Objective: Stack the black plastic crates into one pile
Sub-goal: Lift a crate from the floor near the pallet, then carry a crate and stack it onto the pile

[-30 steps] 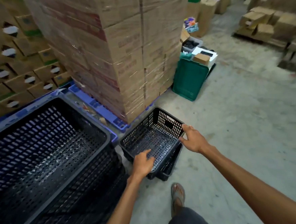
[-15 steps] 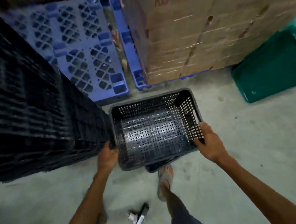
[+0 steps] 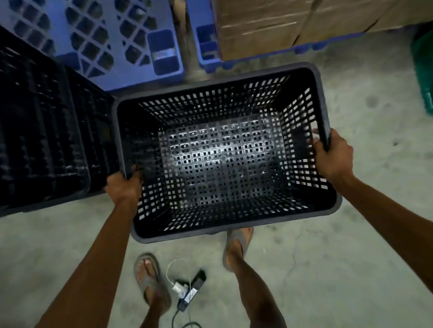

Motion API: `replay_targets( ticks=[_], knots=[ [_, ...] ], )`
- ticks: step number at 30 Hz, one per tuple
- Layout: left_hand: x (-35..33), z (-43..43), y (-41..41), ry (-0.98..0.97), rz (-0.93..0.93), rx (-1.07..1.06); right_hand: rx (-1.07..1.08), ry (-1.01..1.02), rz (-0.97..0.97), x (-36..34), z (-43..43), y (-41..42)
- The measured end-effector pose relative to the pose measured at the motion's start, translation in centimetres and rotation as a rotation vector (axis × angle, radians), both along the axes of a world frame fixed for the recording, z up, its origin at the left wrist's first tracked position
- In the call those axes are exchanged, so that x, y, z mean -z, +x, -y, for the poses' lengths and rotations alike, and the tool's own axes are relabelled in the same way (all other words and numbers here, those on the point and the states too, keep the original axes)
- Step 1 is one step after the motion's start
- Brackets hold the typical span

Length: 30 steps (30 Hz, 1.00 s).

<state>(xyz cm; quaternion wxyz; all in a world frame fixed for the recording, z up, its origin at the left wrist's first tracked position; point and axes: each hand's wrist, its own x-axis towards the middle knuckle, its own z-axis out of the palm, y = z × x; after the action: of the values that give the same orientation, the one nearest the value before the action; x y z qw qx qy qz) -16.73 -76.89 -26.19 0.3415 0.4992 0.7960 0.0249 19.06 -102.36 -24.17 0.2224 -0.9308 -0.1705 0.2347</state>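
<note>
Your left hand (image 3: 123, 187) grips the black crate's (image 3: 222, 150) left rim; your right hand (image 3: 334, 155) clenches its right rim; crate held above the floor (image 3: 368, 230), beside the black crate stack (image 3: 33, 130).

1. Dim overall; the pale grey concrete floor (image 3: 368, 230) reads murky and greenish, darkening toward the frame corners.
2. Brightest patch is a whitish sheen on the perforated bottom of the black plastic lattice crate (image 3: 222, 148), which points to light from above; the source itself is not visible.
3. The tall stack of black slatted crates (image 3: 28, 131) at left is near-black, its ribs barely separable, with slight smear.
4. Blue plastic grid pallet (image 3: 104, 38) and brown cardboard cartons (image 3: 289, 15) along the top edge are soft and streaked with motion blur; the red print on the cartons is unreadable.
5. Wide-angle distortion: forearms splay outward toward the lower corners and straight edges bow.
6. Both hands, left hand (image 3: 124, 187) and right hand (image 3: 334, 155), are moderately sharp but underexposed.
</note>
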Motion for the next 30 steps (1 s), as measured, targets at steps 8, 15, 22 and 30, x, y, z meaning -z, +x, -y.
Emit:
replay_targets(
  ticks=[8,15,22,30],
  knots=[
    [-7.8,-0.3,0.2,-0.138,0.128,-0.008,0.003,-0.028,-0.089,-9.8,1.1,1.0],
    [-22.7,-2.7,3.1,-0.151,0.302,0.117,-0.126,-0.159,0.151,-28.9,1.2,3.1],
    [-45.7,-5.8,4.9,0.09,0.608,0.379,-0.026,-0.064,0.533,-53.6,3.7,-1.4],
    [-69.4,-9.1,0.8,0.359,0.9,0.575,0.188,0.211,0.905,-75.4,4.9,-10.8]
  ],
)
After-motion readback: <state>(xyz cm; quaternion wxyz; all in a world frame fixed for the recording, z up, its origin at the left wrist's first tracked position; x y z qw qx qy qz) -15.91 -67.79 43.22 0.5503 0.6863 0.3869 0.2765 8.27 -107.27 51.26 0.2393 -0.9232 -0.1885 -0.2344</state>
